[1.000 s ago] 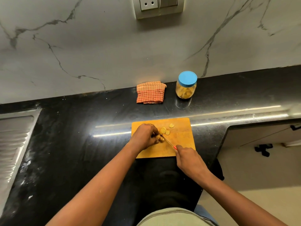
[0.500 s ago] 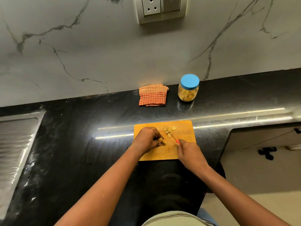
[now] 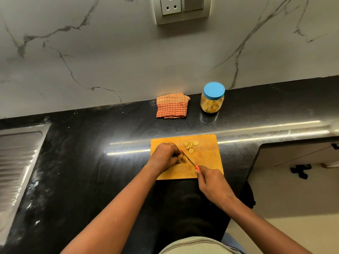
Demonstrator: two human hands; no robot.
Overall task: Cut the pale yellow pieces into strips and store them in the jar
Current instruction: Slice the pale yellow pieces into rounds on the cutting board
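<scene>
While left grip (image 3: 165, 155) pinches pale piece (image 3: 183, 158) | right grip (image 3: 212, 182) clasps knife (image 3: 189, 159) | knife just beside piece

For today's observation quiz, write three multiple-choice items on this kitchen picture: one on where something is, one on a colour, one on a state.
1. Where does the jar stand?
A) on the cutting board
B) on the counter, right of the folded cloth
C) in the sink

2. What colour is the jar's lid?
A) red
B) blue
C) green

3. What is the right hand doing?
A) gripping a knife
B) lying flat on the counter
C) lifting the lid

Answers:
1 B: it stands at the back of the counter, beside the cloth.
2 B: the lid is plain blue.
3 A: its fingers curl round the knife.
</scene>
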